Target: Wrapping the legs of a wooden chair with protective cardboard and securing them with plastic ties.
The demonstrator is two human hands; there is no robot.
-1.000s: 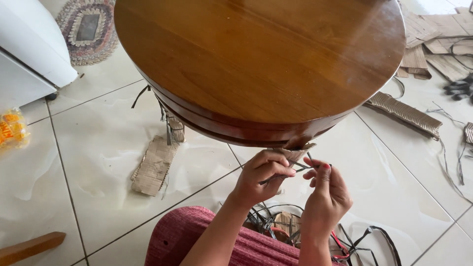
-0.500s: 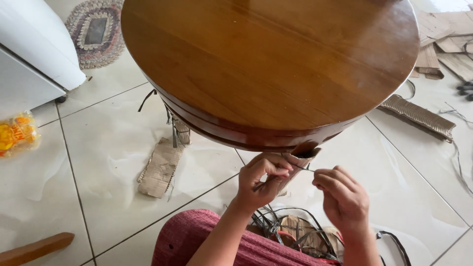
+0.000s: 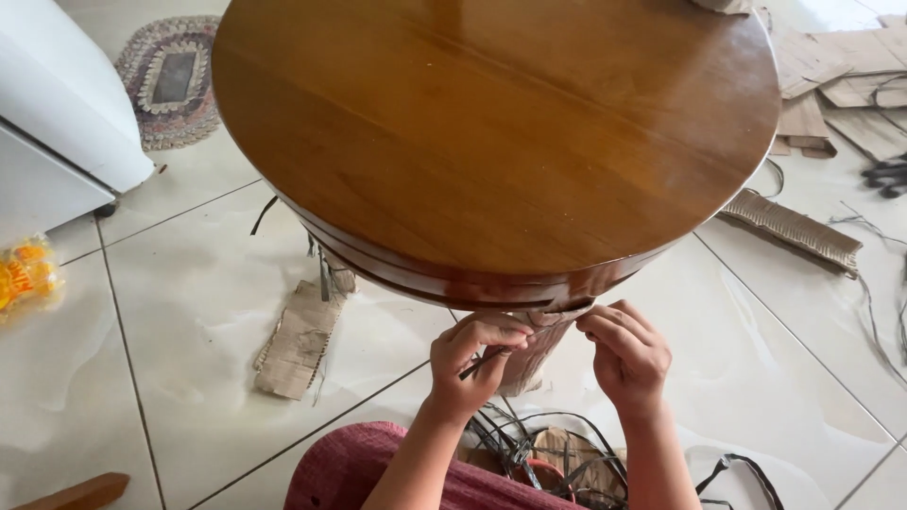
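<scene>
Round wooden table [image 3: 491,142]: unwrapping stage. Left hand [image 3: 472,364] pinched a dark strap [image 3: 484,360] at the rim's six o'clock; right hand [image 3: 625,354] gripped cardboard wrap [image 3: 534,354] on the leg. Careful peeling needed.

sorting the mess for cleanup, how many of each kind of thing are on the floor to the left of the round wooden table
woven rug: 1
flat cardboard scrap: 1
orange and yellow packet: 1
wooden piece at the bottom edge: 1
white appliance: 1
total: 5
</scene>
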